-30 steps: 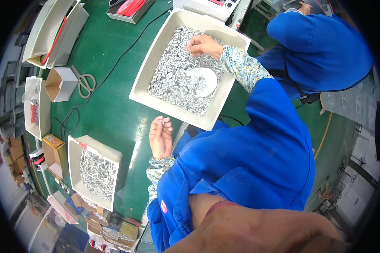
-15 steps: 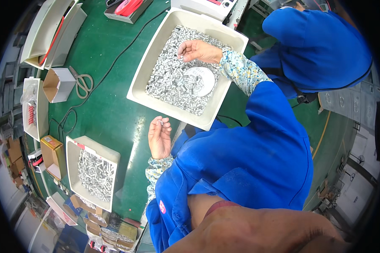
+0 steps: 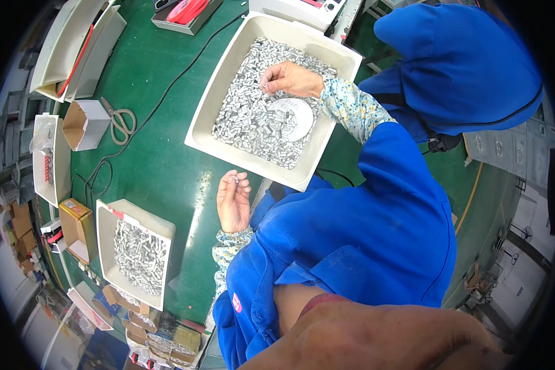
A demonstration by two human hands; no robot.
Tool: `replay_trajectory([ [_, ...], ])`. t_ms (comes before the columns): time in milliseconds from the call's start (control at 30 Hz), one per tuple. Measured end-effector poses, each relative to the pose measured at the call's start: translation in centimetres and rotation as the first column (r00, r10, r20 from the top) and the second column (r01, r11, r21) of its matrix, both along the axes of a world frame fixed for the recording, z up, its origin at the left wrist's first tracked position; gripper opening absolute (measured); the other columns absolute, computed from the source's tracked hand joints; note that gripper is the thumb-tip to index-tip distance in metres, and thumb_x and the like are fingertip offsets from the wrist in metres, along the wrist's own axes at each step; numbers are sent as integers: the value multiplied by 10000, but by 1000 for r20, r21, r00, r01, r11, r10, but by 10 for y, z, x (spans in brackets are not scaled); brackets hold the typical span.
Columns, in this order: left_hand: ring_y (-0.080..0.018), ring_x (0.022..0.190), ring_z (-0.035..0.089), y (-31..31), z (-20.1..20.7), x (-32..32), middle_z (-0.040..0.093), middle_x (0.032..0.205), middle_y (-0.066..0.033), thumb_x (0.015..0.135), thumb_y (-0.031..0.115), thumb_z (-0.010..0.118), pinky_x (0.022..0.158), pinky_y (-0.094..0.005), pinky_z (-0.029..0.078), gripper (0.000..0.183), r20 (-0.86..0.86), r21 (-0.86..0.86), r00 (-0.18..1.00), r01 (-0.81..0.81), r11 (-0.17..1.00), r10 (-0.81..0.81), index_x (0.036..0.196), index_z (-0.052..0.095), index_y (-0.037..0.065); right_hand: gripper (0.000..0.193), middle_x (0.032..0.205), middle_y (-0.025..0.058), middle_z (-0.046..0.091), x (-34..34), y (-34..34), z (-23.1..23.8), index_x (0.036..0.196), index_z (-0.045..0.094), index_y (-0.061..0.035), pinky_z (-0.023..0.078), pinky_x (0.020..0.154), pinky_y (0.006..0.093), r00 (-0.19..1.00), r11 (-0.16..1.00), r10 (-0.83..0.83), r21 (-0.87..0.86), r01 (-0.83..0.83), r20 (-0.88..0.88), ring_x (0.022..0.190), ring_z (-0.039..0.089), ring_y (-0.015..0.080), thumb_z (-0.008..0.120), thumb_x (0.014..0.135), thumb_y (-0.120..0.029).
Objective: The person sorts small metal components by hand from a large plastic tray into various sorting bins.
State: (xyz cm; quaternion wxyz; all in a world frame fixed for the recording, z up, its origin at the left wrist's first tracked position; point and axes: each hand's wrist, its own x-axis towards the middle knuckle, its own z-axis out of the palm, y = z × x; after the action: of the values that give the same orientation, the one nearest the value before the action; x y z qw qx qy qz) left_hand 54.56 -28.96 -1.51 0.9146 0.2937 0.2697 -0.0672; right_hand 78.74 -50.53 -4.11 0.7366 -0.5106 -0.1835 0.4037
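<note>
A large cream bin [image 3: 201, 126] holds a thick layer of small silvery metal cylinders [image 3: 240, 117]. A round white dish [image 3: 301, 117] lies among them, partly covered by cylinders. Over the bin, my right hand [image 3: 293, 79] is closed in a pinch, fingertips down at the pieces beside the dish; whatever is between the fingertips is hidden. My left hand [image 3: 233, 203] is raised palm up near the bin's front corner, fingers curled. Thumb and fingertip pinch a small metal cylinder [image 3: 235, 179]. Patterned sleeves cover both forearms.
A second cream bin [image 3: 169, 237] of similar cylinders stands at the left on the green table [image 3: 160, 117]. Scissors [image 3: 124, 123], an open white box [image 3: 86, 126] and a black cable [image 3: 188, 65] lie farther back. A person in blue [image 3: 462, 68] is at the far right.
My right hand's fingertips have dipped slightly toward the cylinders. My left hand stays in place with its piece. The person in blue has shifted a little.
</note>
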Motion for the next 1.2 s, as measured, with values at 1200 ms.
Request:
replay_trajectory([
  [1200,-141,778,558,0,3,-1,576,943,-121,905,122,425,688,-240,465,191,-1,34,999,42,999,-42,1043,477,1,135,741,82,623,-74,47,22,796,611,-49,463,630,313,653,732,596,-651,-203,468,712,608,196,602,728,-165],
])
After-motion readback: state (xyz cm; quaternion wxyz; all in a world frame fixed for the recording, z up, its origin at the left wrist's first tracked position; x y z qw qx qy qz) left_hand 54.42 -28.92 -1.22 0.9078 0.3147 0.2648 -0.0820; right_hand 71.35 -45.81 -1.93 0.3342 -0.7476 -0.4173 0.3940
